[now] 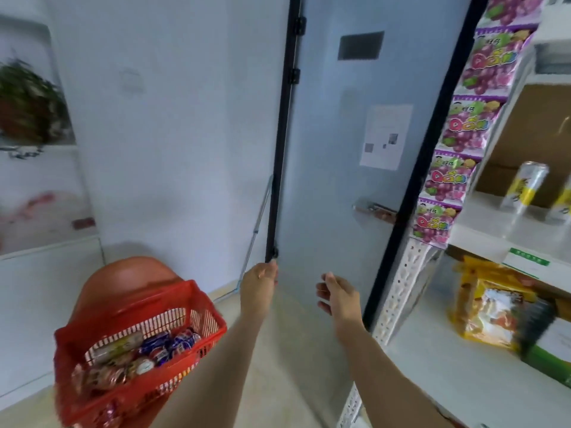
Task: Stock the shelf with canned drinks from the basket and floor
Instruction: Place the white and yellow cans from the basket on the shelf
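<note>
A red plastic basket [197, 332] sits at the lower left, tilted on an orange stool [123, 282], with several drink cans [145, 353] lying inside. My left hand [258, 281] reaches forward just right of the basket, fingers loosely curled, holding nothing. My right hand [335, 293] is extended beside it, fingers apart and empty. On the right, a white shelf [482, 233] carries two tall white-and-yellow cans [525, 189] standing upright in front of a cardboard box.
A grey door with a black frame [340, 149] and metal handle [375, 210] stands straight ahead. Purple snack packets [454, 168] hang down the shelf post. A yellow snack bag [491, 307] lies on the lower shelf. White wall at left.
</note>
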Tool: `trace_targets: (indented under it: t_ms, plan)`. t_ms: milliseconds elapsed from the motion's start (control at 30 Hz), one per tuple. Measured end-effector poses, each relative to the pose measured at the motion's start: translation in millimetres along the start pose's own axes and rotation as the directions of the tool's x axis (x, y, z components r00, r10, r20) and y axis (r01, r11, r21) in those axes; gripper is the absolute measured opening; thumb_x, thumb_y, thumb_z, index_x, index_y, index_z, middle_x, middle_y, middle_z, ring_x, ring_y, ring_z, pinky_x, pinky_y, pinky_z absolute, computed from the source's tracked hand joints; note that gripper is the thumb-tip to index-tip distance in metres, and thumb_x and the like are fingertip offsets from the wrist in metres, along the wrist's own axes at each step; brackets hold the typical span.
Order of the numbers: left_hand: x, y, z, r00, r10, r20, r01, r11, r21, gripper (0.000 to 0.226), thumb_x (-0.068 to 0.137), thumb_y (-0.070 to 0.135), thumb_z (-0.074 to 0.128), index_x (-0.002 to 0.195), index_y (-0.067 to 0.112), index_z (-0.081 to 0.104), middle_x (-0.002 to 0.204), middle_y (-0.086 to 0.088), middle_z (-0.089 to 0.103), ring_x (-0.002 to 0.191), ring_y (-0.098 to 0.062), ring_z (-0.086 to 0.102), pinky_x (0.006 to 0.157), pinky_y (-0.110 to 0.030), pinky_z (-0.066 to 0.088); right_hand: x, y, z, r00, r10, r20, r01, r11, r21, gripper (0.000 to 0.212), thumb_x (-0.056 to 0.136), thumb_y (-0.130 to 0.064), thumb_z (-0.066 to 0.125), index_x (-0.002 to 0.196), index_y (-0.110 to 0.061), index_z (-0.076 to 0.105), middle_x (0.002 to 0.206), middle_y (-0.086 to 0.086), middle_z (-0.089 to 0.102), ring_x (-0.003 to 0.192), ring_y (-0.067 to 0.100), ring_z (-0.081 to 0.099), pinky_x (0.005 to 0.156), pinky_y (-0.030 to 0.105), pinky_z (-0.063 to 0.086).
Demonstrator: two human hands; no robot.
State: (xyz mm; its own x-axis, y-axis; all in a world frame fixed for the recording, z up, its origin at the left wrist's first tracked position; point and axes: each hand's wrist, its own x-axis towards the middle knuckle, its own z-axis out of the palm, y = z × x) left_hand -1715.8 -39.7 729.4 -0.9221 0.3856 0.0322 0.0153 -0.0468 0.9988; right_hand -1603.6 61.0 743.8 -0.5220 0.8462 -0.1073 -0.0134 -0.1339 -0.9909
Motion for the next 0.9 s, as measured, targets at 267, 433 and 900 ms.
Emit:
trace_targets:
  t_ms: [267,433,900]
  plan:
    - [60,-47,-187,0.985,-0.058,-0.16,0.092,0.973,0.214,0.031,0.095,0.041,0.054,0.078,0.018,0.066,0.079,-0.007,0.072,0.076,-0.028,0.067,0.084,-0.05,0.055,-21,64,191,0.957,0.129,0.261,-0.132,0.991,-0.004,0.018,0.1,-0.016,0.05,0.087,-0.011,0.062,0.075,0.004,0.063,0.067,0.015,0.057,0.062,0.028,0.046]
    - [82,-82,-279,0.966,-0.104,-0.238,0.175,0.937,0.301,0.04,0.09,0.055,0.053,0.084,0.018,0.068,0.083,-0.004,0.072,0.084,-0.028,0.068,0.084,-0.05,0.055,-30,109,276,0.919,0.199,0.341,-0.188,0.98,-0.066,0.02,0.1,-0.017,0.052,0.085,-0.011,0.065,0.072,0.004,0.064,0.066,0.015,0.057,0.063,0.029,0.048]
    - [145,-184,-349,0.845,-0.319,-0.43,0.436,0.876,0.205,0.037,0.097,0.04,0.052,0.081,0.01,0.066,0.074,-0.007,0.069,0.064,-0.016,0.058,0.064,-0.031,0.046,51,221,392,0.793,0.395,0.465,-0.228,0.899,-0.374,0.02,0.101,-0.025,0.05,0.095,-0.012,0.064,0.09,0.008,0.069,0.081,0.018,0.064,0.079,0.035,0.054]
